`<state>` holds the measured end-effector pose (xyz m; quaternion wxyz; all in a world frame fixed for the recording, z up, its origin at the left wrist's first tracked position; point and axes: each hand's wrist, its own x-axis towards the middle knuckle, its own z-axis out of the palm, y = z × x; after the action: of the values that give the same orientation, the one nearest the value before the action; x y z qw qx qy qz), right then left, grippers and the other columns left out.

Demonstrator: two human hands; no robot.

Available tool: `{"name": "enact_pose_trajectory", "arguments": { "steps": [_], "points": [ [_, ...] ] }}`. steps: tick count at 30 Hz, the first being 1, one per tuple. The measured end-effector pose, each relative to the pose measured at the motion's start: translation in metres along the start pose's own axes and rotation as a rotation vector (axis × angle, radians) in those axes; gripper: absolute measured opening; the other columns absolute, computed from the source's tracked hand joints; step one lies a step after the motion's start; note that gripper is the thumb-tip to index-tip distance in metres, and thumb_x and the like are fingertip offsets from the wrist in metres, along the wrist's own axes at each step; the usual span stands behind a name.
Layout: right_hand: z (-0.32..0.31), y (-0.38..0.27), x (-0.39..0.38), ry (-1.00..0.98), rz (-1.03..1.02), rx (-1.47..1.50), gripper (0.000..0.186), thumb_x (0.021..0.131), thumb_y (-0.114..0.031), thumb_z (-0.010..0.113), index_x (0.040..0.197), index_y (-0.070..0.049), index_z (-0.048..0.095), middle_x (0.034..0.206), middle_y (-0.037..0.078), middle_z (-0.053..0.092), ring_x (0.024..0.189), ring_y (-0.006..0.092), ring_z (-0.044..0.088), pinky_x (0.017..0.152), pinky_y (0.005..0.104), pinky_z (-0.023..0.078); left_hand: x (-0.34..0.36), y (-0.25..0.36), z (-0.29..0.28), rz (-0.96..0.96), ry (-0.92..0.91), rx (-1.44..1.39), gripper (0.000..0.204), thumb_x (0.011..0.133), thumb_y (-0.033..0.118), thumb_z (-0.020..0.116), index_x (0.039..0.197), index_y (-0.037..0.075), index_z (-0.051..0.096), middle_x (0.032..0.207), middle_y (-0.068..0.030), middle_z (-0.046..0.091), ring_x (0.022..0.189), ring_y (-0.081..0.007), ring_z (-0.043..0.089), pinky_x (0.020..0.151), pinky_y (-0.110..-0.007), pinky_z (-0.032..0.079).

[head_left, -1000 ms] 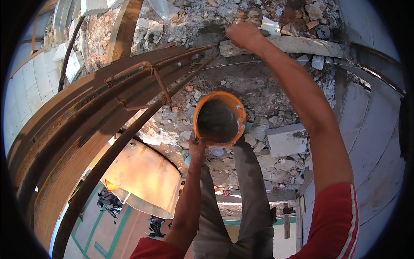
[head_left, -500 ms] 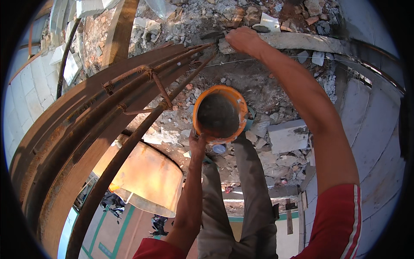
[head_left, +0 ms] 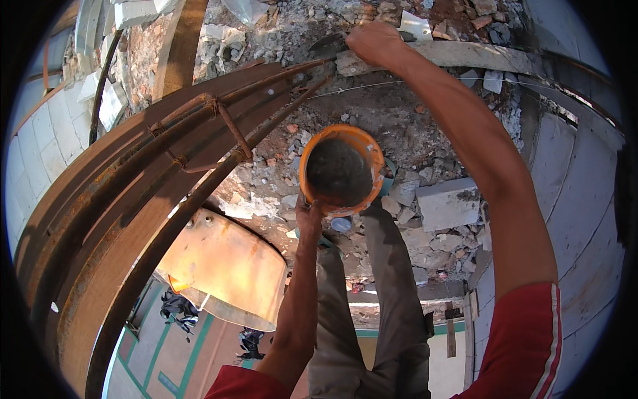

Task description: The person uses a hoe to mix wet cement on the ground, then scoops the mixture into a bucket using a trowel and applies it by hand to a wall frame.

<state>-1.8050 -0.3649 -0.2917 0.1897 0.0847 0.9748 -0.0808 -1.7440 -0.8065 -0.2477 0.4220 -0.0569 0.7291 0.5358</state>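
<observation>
An orange bucket point(head_left: 308, 174) holding grey wet mortar point(head_left: 339, 171) is in front of my legs. My left hand point(head_left: 310, 214) grips its near rim at the left, fingers closed on it. Farther out, my right hand point(head_left: 374, 44) is closed around the handle of a trowel, which my fingers hide. The trowel's dark blade point(head_left: 324, 42) sticks out to the left of the fist, just over the end of a long concrete beam point(head_left: 452, 58).
Rusty rebar point(head_left: 193, 199) tied with stirrups runs beside a brown wooden board point(head_left: 143, 126) on the left. A thin string point(head_left: 392, 82) crosses below the beam. Rubble and a white block point(head_left: 447, 205) lie to the right, near a grey block wall point(head_left: 571, 193). Motorbikes point(head_left: 178, 311) stand far below.
My right hand with the trowel has shifted slightly up in the picture along the beam. My left hand keeps hold of the bucket, and the view has shifted a little.
</observation>
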Motion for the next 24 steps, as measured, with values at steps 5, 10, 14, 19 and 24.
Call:
{"name": "enact_pose_trajectory", "arguments": {
  "steps": [5,10,14,19,24],
  "points": [
    [0.001,-0.006,-0.005,-0.017,0.043,-0.048,0.01,0.083,-0.01,0.063,0.083,-0.011,0.073,0.085,0.006,0.071,0.084,0.024,0.07,0.066,0.0387,0.057,0.001,0.003,0.004,-0.106,0.06,0.021,0.04,0.086,0.006,0.055,0.126,0.006,0.048,0.107,-0.0068,0.061,0.089,-0.0155,0.063,0.07,-0.029,0.057],
    [0.024,-0.002,-0.004,0.096,0.101,0.013,0.011,0.084,-0.012,0.063,0.08,-0.009,0.073,0.086,0.007,0.071,0.085,0.024,0.07,0.068,0.0401,0.056,0.004,-0.001,0.001,-0.046,0.02,-0.029,0.041,0.085,0.006,0.056,0.125,0.006,0.048,0.105,-0.0066,0.062,0.087,-0.0152,0.064,0.068,-0.029,0.057],
    [0.021,-0.004,-0.012,0.048,0.061,0.039,0.013,0.084,-0.014,0.064,0.09,-0.006,0.072,0.092,0.012,0.07,0.086,0.029,0.068,0.074,0.043,0.055,0.002,0.004,-0.001,-0.09,0.023,-0.034,0.04,0.084,0.008,0.057,0.124,0.006,0.05,0.104,-0.0061,0.062,0.086,-0.0153,0.064,0.067,-0.029,0.057],
    [0.015,-0.006,-0.016,-0.05,0.145,0.017,0.008,0.085,-0.008,0.061,0.085,-0.007,0.069,0.091,0.009,0.067,0.087,0.0287,0.068,0.074,0.0409,0.056,-0.004,0.006,0.006,-0.136,0.098,-0.013,0.039,0.082,0.005,0.055,0.121,0.005,0.053,0.102,-0.0048,0.063,0.085,-0.0136,0.063,0.066,-0.027,0.055],
    [-0.012,0.001,-0.056,0.204,0.262,0.034,0.023,0.082,-0.011,0.06,0.102,0.0,0.065,0.09,0.015,0.067,0.08,0.0299,0.068,0.067,0.04,0.055,-0.002,0.012,0.007,-0.122,0.074,-0.101,0.04,0.08,0.0,0.052,0.119,0.002,0.054,0.104,-0.0042,0.062,0.088,-0.0117,0.06,0.074,-0.025,0.051]
  ]
}}
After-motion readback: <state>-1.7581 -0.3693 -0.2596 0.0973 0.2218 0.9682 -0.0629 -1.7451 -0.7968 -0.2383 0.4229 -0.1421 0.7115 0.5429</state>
